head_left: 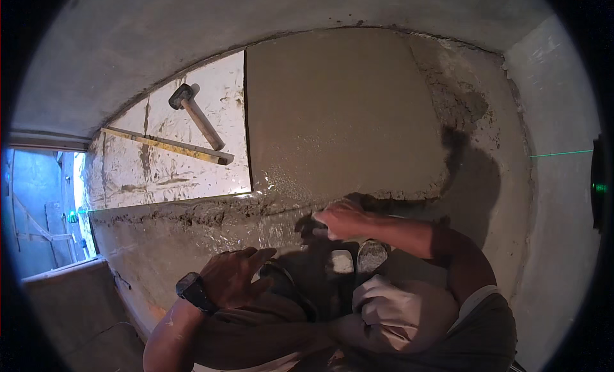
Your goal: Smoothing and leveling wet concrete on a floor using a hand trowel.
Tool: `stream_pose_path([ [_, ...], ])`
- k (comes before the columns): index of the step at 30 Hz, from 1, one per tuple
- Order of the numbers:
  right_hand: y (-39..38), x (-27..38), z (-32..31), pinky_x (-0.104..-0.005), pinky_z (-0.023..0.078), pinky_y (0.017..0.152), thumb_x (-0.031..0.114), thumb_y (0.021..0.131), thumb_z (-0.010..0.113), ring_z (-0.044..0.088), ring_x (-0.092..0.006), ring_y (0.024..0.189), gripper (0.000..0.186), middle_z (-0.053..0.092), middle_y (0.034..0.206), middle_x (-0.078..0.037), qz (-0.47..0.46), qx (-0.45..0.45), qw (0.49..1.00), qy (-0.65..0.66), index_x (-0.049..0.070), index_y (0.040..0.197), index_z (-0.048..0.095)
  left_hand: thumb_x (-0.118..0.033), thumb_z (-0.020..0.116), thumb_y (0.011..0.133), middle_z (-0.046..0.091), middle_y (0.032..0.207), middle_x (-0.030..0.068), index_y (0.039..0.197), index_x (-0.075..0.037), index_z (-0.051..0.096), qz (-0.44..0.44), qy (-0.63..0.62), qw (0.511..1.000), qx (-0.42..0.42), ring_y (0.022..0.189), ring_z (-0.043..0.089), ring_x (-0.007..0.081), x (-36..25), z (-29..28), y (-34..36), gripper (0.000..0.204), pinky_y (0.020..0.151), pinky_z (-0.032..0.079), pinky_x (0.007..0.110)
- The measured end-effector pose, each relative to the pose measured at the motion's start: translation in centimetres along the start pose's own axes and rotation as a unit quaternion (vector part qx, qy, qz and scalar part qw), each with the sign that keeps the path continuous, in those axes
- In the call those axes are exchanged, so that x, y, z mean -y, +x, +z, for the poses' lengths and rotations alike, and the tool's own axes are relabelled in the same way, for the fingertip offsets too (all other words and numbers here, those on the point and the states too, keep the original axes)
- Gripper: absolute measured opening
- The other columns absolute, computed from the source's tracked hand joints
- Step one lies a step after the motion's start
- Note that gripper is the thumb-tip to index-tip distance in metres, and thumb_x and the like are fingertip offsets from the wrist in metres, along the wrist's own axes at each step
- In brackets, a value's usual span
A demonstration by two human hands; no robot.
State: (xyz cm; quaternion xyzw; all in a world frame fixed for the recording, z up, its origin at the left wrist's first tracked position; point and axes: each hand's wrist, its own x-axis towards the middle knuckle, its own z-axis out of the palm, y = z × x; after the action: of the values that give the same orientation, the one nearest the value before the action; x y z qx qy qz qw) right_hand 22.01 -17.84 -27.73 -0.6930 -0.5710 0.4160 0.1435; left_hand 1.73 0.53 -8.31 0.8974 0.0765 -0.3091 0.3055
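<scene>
Wet grey mortar (339,116) covers a broad smooth patch of floor in front of me. My right hand (342,220) is low over its near edge, the arm reaching in from the right. Its fingers are foreshortened and partly in shadow, so what they hold, if anything, is unclear. Water droplets and a wet shine lie on the mortar and floor just left of it. My left hand (233,275), with a dark watch (194,290) on the wrist, is by my left knee, fingers stretched out and holding nothing.
A large white tile (211,103), smeared with mortar, lies to the left. On it rest a mallet (201,122) with a wooden handle and a yellow spirit level (169,146). Grey walls enclose the floor. A doorway (48,212) opens far left; a green laser line (563,154) crosses the right wall.
</scene>
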Motion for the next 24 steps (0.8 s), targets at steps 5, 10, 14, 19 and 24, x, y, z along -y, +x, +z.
stream_pose_path([
  [5,-1.4,-0.6,1.2,-0.0570,0.052,0.073,0.037,0.091,0.067,0.068,-0.0467,0.083,0.035,0.068,0.082,-0.023,-0.054,-0.016,0.998,-0.019,0.004,0.098,0.063,-0.038,0.066,0.091,0.068,0.110,0.0235,0.139,-0.008,0.051,0.006,0.010,1.000,0.011,0.095,0.068,0.0439,-0.5,-0.5,0.1,0.059,0.082,0.056,0.052],
  [10,1.0,-2.8,-1.6,-0.0557,0.053,0.071,0.043,0.095,0.063,0.068,-0.0439,0.083,0.037,0.069,0.085,-0.019,0.001,-0.081,0.996,-0.037,0.008,0.106,0.063,-0.034,0.073,0.088,0.071,0.110,0.0202,0.139,-0.010,0.055,0.017,0.031,0.999,-0.001,0.099,0.071,0.0368,-0.5,0.0,0.4,0.060,0.082,0.058,0.047],
  [14,2.7,-5.2,-4.1,-0.0577,0.052,0.078,0.040,0.094,0.064,0.068,-0.0445,0.090,0.038,0.068,0.091,-0.024,0.056,-0.142,0.988,-0.026,0.004,0.104,0.062,-0.035,0.073,0.088,0.071,0.113,0.0193,0.139,-0.010,0.055,-0.002,0.030,0.999,0.013,0.098,0.073,0.0335,-0.6,-0.1,0.7,0.060,0.083,0.059,0.045],
  [19,1.7,-9.4,-7.9,-0.0561,0.052,0.080,0.045,0.094,0.064,0.068,-0.0433,0.093,0.042,0.069,0.094,-0.023,0.122,-0.237,0.963,-0.029,0.005,0.106,0.064,-0.035,0.072,0.090,0.070,0.116,0.0197,0.139,-0.008,0.055,-0.009,0.028,0.999,0.028,0.100,0.072,0.0321,-0.4,-0.1,0.4,0.059,0.085,0.058,0.044],
  [24,-4.0,-15.6,-11.7,-0.0541,0.052,0.084,0.049,0.094,0.064,0.067,-0.0431,0.099,0.045,0.070,0.101,-0.024,0.312,-0.357,0.880,-0.005,0.008,0.110,0.066,-0.038,0.071,0.090,0.069,0.112,0.0210,0.138,-0.008,0.055,-0.001,0.004,1.000,0.020,0.097,0.070,0.0373,-0.2,-0.1,0.4,0.058,0.083,0.058,0.047],
])
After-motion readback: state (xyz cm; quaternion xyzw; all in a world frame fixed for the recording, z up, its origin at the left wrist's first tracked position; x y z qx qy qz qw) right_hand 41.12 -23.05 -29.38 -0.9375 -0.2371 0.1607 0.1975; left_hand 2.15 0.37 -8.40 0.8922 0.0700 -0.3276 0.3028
